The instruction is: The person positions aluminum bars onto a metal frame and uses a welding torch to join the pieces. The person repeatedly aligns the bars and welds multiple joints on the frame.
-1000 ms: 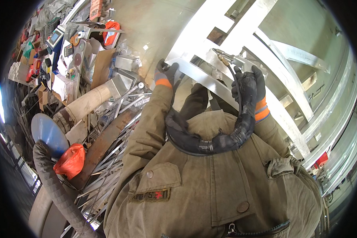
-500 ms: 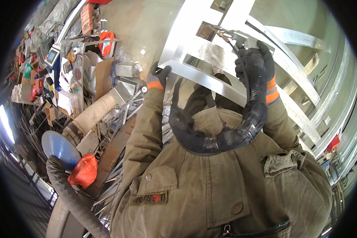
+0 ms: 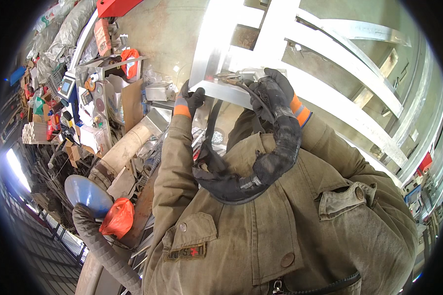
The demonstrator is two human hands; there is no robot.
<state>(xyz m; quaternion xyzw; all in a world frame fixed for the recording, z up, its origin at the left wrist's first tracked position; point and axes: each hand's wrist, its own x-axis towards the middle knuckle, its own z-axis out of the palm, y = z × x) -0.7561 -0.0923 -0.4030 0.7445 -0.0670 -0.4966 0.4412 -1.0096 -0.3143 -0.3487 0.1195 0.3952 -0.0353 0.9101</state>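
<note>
Under both gloved hands, pale metal frame (image 3: 280,78) over concrete floor (image 3: 167,34).

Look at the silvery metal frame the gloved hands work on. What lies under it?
Through the gaps in the metal frame a wooden block and a pale floor show. The right hand with its torch and the bars themselves cover the rest.

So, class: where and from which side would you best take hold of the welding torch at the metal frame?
Grip the welding torch by its handle behind the bent neck, coming from the hose side, as the right hand does. The nozzle points at the frame, and the hose trails back, so the rear is probably the free end.
</note>
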